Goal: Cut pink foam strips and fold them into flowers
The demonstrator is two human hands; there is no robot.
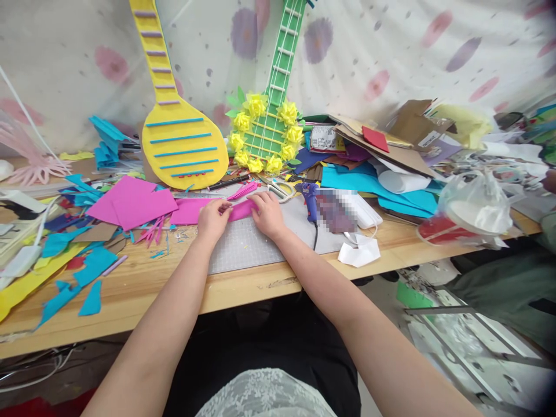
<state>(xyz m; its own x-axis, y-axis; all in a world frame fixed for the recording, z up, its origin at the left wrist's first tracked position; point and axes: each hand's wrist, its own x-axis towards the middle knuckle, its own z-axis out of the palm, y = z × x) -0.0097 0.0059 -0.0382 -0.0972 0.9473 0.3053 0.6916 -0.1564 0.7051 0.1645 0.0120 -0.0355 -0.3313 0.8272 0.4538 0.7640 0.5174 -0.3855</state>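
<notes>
A magenta strip of paper or thin foam (242, 211) stretches between my two hands over the grey cutting mat (243, 249). My left hand (212, 221) pinches the strip's left end, its fingers bent together. At the other end, my right hand (268, 215) grips it, fingertips curled over the top edge. Behind my left hand lies a wider magenta piece (186, 211). A bundle of thin magenta strips (244, 190) rests just beyond the hands. Scissors (281, 191) lie behind my right hand, and a blue glue gun (310, 202) is to its right.
A yellow cardboard guitar (185, 147) and a green one with yellow flowers (271, 130) lean on the back curtain. Blue scraps (93, 269) and magenta sheets (130, 201) litter the left. At right are piled cardboard (382, 145), a bagged tub (464, 214) and part of another person (499, 289).
</notes>
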